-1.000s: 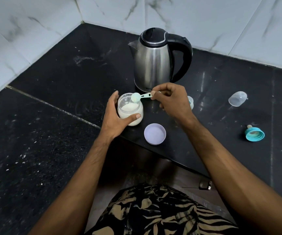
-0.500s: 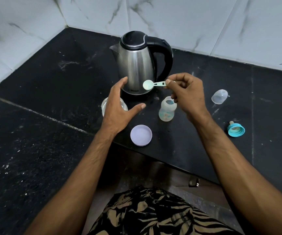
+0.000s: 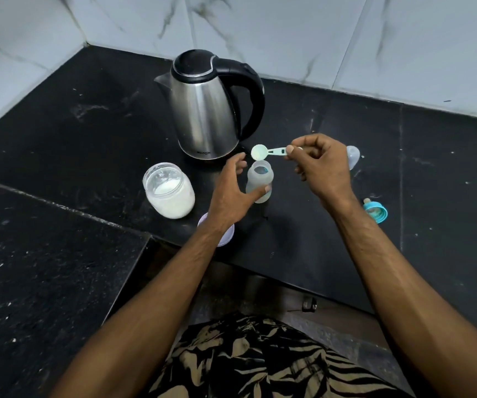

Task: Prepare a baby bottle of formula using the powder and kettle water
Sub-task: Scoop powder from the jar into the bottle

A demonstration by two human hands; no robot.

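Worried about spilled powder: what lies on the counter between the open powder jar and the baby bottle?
In the head view, only the left hand lies between the powder jar and the baby bottle, its thumb touching the bottle; the counter there shows no other object.

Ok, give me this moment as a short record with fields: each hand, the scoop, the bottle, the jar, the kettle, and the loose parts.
left hand: open, thumb touching the baby bottle
right hand: pinches the scoop by its handle
scoop: bowl above the bottle's open mouth
baby bottle: upright, uncapped
powder jar: open, partly full, left of the bottle
kettle: lid closed, behind the bottle
jar lid: partly hidden under the left wrist
teat ring: on the counter, right
clear cap: behind the right hand
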